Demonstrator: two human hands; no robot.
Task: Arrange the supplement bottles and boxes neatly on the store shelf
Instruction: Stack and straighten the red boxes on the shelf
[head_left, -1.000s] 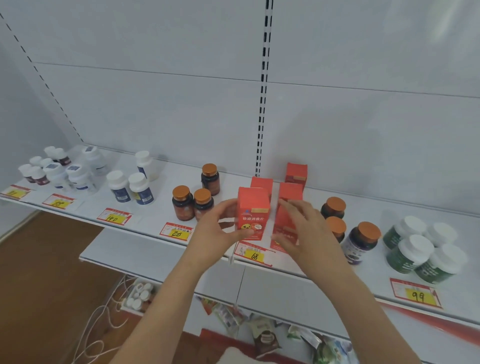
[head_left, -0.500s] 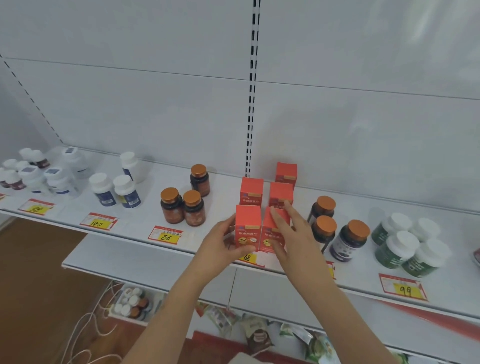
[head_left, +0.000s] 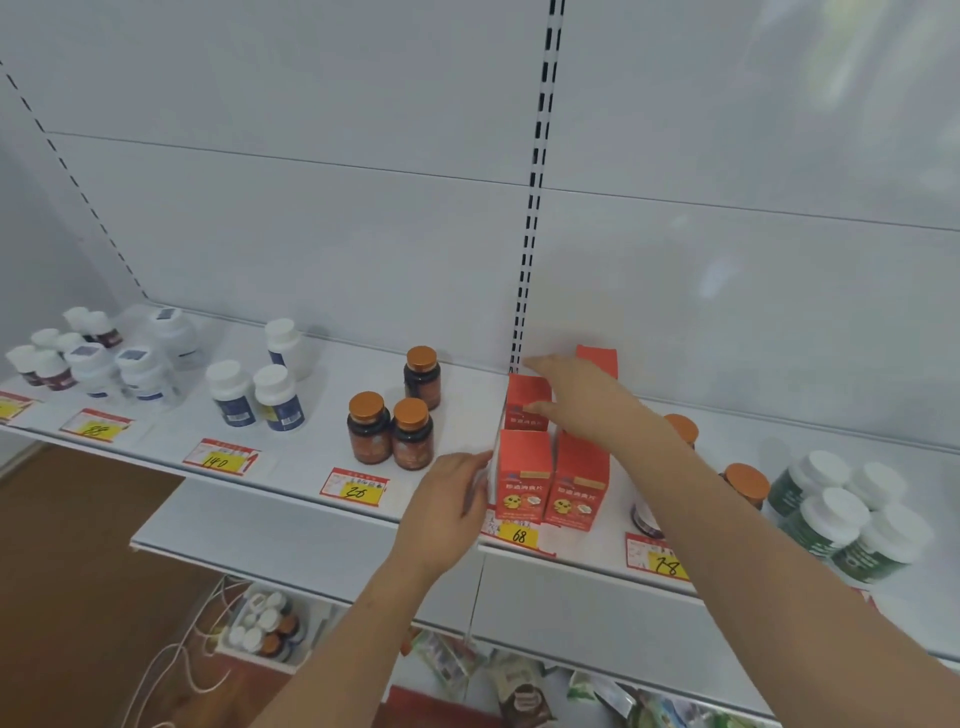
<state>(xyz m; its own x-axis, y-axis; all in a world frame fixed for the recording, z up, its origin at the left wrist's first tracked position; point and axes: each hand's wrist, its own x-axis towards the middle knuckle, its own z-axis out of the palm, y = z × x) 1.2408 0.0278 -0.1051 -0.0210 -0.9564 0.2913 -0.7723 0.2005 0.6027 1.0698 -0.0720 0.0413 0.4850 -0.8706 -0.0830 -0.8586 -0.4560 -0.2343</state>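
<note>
a: what has changed since half a second ago?

b: the right hand (head_left: 582, 400) has left the front pair of red cardboard boxes (head_left: 550, 483) and reached back over them. its fingers now lie straight across the top of the rear red cardboard box (head_left: 527, 402), with the thumb at that box's front face; whether this grip truly pinches it, i cannot tell. the left hand (head_left: 452, 504) has slid off the front left box and sits just beside its left side, fingers relaxed and straight, holding nothing. the front two boxes now stand upright side by side at the edge of the white metal shelf (head_left: 322, 452), above the yellow price tag marked 68 (head_left: 518, 535).

a: what else is around, and what blocks the view?

b: a fourth red box (head_left: 597, 356) stands at the back, half hidden by the right hand. left of the boxes stand three brown bottles with copper-coloured caps (head_left: 395, 421), then white-capped bottles with blue labels (head_left: 254, 389). the right forearm covers part of more brown copper-capped bottles (head_left: 745, 486). far right is a cluster of dark green bottles with white caps (head_left: 841, 514).

a: shapes and surfaces?

b: the boxes are tall, matte and square-edged, with a yellow cartoon print low on the front. the bottles are round, and the brown ones look glossy. the back panel is plain white, with a slotted upright strip (head_left: 537, 182).
</note>
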